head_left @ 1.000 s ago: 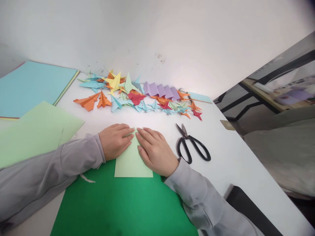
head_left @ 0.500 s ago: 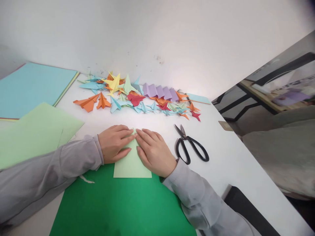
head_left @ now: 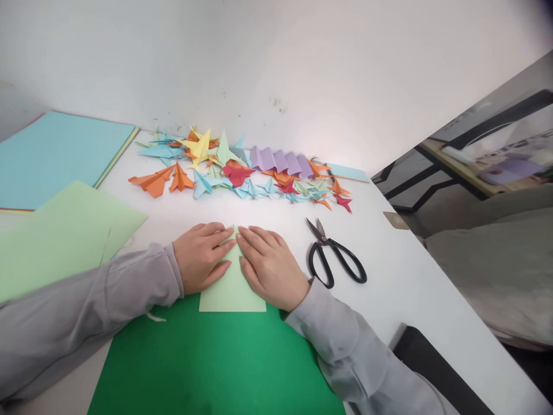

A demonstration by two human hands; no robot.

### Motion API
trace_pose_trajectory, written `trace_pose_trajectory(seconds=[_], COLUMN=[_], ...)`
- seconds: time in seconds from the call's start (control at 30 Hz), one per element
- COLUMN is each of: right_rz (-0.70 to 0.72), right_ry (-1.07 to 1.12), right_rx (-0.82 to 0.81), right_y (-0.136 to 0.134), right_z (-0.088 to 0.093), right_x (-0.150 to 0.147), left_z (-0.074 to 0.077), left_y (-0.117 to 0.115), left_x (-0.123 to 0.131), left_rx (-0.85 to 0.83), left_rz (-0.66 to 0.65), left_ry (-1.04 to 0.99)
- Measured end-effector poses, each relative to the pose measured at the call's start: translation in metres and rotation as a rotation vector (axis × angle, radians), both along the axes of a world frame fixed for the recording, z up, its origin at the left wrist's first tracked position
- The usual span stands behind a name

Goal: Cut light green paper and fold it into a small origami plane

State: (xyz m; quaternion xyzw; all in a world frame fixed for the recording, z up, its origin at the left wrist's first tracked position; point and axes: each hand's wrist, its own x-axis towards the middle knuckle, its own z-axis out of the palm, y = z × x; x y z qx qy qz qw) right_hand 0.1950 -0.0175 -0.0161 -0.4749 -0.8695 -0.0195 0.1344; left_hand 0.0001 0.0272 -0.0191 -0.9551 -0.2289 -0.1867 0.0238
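Observation:
A small pale green sheet of paper [head_left: 233, 297] lies at the top edge of a large green sheet [head_left: 211, 357]. My left hand [head_left: 203, 256] rests on its left side, fingers stretched out and pressing down near the upper middle. From the right, my right hand [head_left: 272, 262] lies flat on the same paper, its fingertips close to the left ones. Both hands cover the paper's upper side edges, so any folds there are mostly hidden. Black-handled scissors [head_left: 328, 248] lie slightly spread to the right of my right hand.
Several folded paper planes [head_left: 199, 147] in many colours line the wall, beside a pleated purple paper [head_left: 280, 161]. Large blue sheets [head_left: 73, 155] and a pale green sheet [head_left: 73, 230] lie at left. A black object [head_left: 432, 363] sits near the table's right edge.
My left hand has shifted very slightly down along the pale green paper. My right hand and the paper stay almost where they were.

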Motion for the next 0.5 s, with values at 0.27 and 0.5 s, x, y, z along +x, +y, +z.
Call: trace_pose_trajectory(seconds=[0.27, 0.5], right_rz=[-0.007, -0.007], right_ry=[-0.003, 0.044], right_rx=[-0.014, -0.016], right_y=[-0.0001, 0.0012], right_z=[0.0012, 0.0003], right_x=[-0.0006, -0.0004], left_z=[0.0019, 0.0015], left_y=[-0.0059, -0.0071], left_x=[0.0034, 0.0059], left_rx=[0.034, 0.042], left_rz=[0.042, 0.042], left_ry=[0.044, 0.041])
